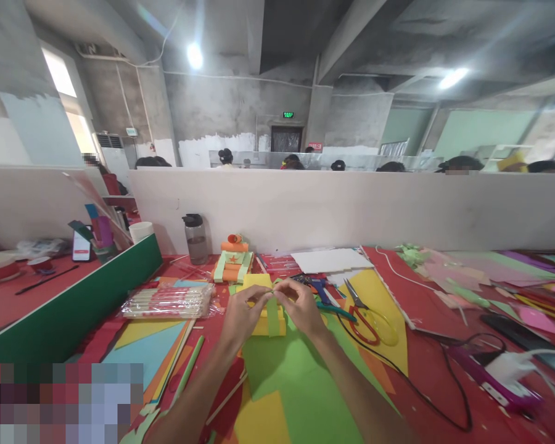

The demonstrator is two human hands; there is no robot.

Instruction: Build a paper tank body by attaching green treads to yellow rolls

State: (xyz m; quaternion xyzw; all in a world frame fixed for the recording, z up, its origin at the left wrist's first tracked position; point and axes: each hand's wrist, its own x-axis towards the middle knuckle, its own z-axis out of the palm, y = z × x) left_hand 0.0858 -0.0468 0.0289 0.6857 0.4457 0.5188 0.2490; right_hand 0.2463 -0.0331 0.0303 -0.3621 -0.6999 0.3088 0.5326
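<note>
Over the red table, my left hand (pixel 246 313) and my right hand (pixel 300 306) meet with thumbs and fingertips pinched together. Between them they hold the top end of a green paper strip (pixel 273 319). The strip hangs down the front of a yellow paper model (pixel 281 327) that looks built of rolled paper, partly hidden by my hands. Just behind stands an orange paper-roll model (pixel 234 271) with pale green strips and a star. Large green paper (pixel 300 370) lies under my forearms. The exact grip at the fingertips is too small to make out.
To the right lie red-handled scissors (pixel 363 314), a glue gun (pixel 321 290) and its black cord. A bag of sticks (pixel 169 301), coloured paper sheets (pixel 148 357) and a water bottle (pixel 195 239) are on the left. A white partition (pixel 333 209) closes the back.
</note>
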